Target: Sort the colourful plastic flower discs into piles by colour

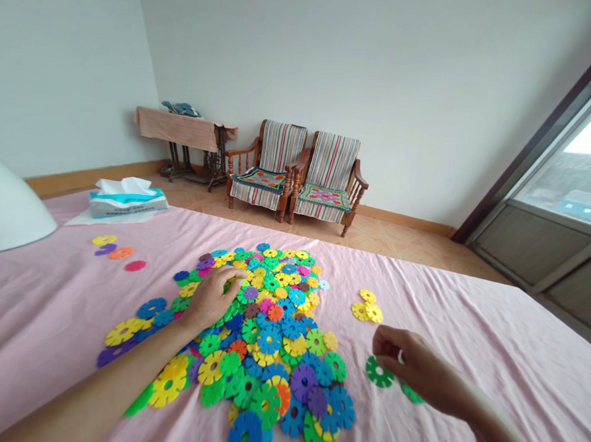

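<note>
A large heap of plastic snowflake discs (pixel 268 339), notched round pieces in many colours, lies on the pink cloth. My left hand (pixel 215 299) is over the upper left of this heap, its fingers curved and a gap showing between thumb and forefinger. Discs lie directly beneath its fingertips; whether they touch is hard to tell. To the right of the heap, my right hand (pixel 414 365) has its fingers curled, with thumb and fingertips at the upper edge of a green disc (pixel 380 373). Another green disc (pixel 412 393) is partly hidden under that hand.
Several yellow discs (pixel 367 311) form a small group right of the heap. At the left lie an orange disc (pixel 121 254), a yellow one, a purple one and a red one. A tissue box (pixel 127 204) and a white rounded object (pixel 8 207) stand on the tablecloth (pixel 493 346).
</note>
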A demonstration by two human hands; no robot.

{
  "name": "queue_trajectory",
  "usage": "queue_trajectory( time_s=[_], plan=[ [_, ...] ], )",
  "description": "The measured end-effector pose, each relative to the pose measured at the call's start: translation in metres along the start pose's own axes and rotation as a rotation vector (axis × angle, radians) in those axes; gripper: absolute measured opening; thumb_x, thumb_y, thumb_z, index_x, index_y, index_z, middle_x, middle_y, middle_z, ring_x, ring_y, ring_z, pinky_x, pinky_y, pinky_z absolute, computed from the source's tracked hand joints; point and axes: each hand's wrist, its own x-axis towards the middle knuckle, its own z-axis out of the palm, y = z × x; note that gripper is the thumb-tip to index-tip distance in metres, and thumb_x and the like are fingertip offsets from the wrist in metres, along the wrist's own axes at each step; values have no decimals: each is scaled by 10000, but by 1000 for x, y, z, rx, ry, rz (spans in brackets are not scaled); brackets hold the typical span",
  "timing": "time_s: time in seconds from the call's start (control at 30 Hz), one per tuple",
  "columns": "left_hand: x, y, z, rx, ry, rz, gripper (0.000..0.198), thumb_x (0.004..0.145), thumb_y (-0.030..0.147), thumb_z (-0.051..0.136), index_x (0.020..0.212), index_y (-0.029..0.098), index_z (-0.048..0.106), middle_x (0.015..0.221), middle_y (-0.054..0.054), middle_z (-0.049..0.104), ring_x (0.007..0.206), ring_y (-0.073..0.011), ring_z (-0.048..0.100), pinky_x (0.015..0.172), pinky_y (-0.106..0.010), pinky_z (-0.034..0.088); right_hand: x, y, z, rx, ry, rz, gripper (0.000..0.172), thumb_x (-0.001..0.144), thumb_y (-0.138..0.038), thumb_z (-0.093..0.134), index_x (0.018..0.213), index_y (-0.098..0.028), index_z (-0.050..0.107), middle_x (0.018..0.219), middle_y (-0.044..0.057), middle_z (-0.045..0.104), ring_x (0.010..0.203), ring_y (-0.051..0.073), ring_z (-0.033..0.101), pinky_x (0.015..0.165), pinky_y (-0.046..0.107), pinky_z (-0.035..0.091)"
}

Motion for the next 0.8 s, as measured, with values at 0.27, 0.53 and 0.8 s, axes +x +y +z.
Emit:
queue_trajectory(
  time_s=[0.27, 0.53, 0.8],
  plan=[
    [0, 2, 0, -18, 6, -7, 220, 837, 321, 487, 883, 214, 674, 957, -63, 696, 942, -247, 626, 891, -404, 468, -11, 28, -18, -112, -42, 108, 149, 784, -228, 495, 683, -183, 596, 715, 41, 638, 675, 163, 564, 639, 273, 413],
    [0, 0, -1, -61, 11, -40, 236, 857, 333, 474, 891, 217, 677, 980, -56, 704, 969, -248, 631, 899, -396, 469, 13, -4, 14, -72, 132, -44, 199, 854, -254, 448, 744, -193, 602, 716, 14, 623, 659, 142, 556, 615, 247, 408],
    [-2, -1, -2, -149, 121, -169, 338, 936, 382, 341, 985, 183, 610, 968, -73, 717, 877, -223, 687, 811, -355, 529, 52, -66, 62, 28, 177, -312, 151, 857, -165, 471, 858, -190, 620, 813, 33, 640, 768, 155, 582, 698, 276, 438]
  ],
)
